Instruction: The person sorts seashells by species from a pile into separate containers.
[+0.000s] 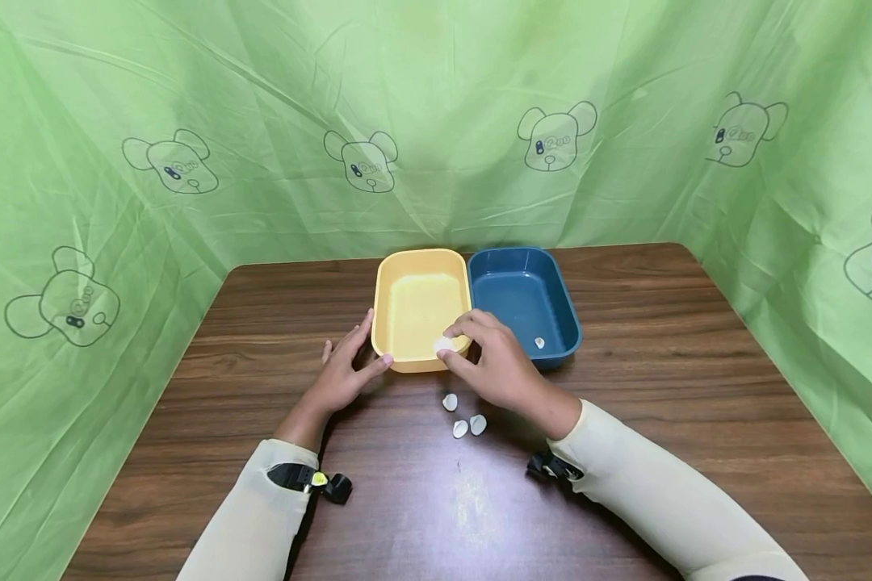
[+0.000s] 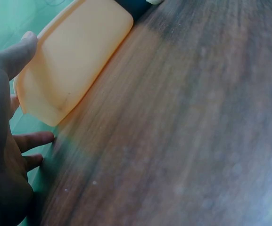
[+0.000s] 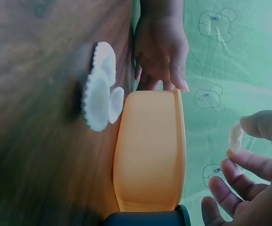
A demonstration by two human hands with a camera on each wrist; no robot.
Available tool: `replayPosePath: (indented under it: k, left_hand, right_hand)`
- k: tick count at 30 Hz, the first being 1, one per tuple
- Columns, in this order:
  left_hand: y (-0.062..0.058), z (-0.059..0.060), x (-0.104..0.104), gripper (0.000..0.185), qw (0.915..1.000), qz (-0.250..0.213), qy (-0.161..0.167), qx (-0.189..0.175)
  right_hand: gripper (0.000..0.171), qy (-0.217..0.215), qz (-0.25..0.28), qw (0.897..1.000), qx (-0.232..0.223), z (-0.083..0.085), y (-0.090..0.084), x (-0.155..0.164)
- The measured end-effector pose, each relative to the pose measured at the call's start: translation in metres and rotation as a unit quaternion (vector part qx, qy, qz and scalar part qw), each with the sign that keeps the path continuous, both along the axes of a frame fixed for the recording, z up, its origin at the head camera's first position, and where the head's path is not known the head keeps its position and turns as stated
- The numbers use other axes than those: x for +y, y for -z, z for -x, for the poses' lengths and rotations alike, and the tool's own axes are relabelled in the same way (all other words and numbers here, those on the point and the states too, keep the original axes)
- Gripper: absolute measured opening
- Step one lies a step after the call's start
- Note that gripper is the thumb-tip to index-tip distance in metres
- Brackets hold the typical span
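Observation:
My right hand [image 1: 505, 367] pinches a white seashell [image 3: 236, 137] with a ridged edge between thumb and index finger, over the front right corner of the yellow bin [image 1: 421, 365]. The other fingers are spread below it in the right wrist view. At the bin's front left corner, my left hand [image 1: 343, 373] rests its thumb against the rim, while fairly straight fingers lie along the left side. Three more seashells [image 1: 478, 424] lie on the table in front of the bin. Inside the blue bin [image 1: 576, 339] is one small shell [image 1: 539, 343], near its front.
The two bins stand side by side near the back edge of the brown wooden table [image 1: 262, 323]. Behind and at both sides hangs a green curtain [image 1: 436, 202] with printed bear heads. Straps [image 1: 308, 478] sit around both sleeves.

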State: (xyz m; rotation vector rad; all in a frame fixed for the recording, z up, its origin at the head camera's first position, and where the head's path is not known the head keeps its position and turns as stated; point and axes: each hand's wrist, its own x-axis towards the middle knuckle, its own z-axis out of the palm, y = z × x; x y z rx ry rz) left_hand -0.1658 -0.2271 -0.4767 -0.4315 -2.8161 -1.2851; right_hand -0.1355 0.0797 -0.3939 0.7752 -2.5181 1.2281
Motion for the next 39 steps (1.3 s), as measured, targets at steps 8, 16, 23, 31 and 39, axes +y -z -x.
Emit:
replayPosePath:
  k: [8, 16, 23, 31, 39]
  left_hand:
    - [0.01, 0.005, -0.003, 0.097, 0.9995, -0.025, 0.004, 0.019]
    - [-0.002, -0.001, 0.0, 0.098, 0.9998, -0.017, 0.002, 0.012]
    - [0.02, 0.011, -0.007, 0.097, 0.9996, -0.017, 0.002, 0.021]
    - [0.026, 0.016, -0.01, 0.095, 0.9999, -0.004, -0.008, 0.005]
    - [-0.004, -0.001, 0.001, 0.095, 1.0, -0.002, 0.002, -0.004]
  right_hand:
    - [0.025, 0.024, -0.007, 0.999, -0.023, 0.012, -0.001, -0.009]
    - [0.025, 0.077, -0.015, 0.995, -0.064, 0.026, -0.001, -0.019]
    - [0.028, 0.103, -0.014, 0.992, -0.068, 0.037, -0.005, -0.025]
    - [0.04, 0.107, -0.023, 0.992, -0.058, 0.043, -0.008, -0.027]
    - [0.028, 0.113, -0.002, 0.992, -0.052, 0.042, -0.01, -0.022]
